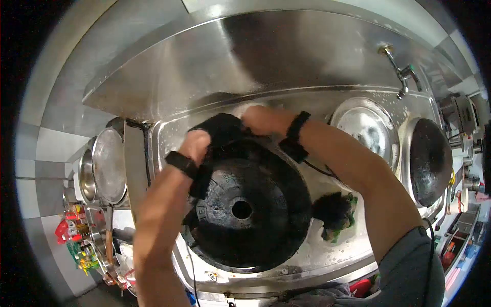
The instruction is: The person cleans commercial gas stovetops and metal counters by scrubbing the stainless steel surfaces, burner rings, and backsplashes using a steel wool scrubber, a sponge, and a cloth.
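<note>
A large round black metal piece [286,204] with a hole in its middle and a patterned centre lies in the steel sink [358,245]. At its far left edge, my left hand [198,143] is closed against a dark flat-sided black piece [220,127]; its fingertips are hidden. My right hand [258,120] is close beside that piece, at the far edge of the round one. It looks closed but is blurred, and what it holds is not clear. Both wrists wear black bands.
A round metal lid [365,130] and a dark wok [431,162] sit on the right, below a wall tap [401,74]. A black and green scouring clump [335,215] lies right of the round piece. Metal pans [108,166] stand on the left.
</note>
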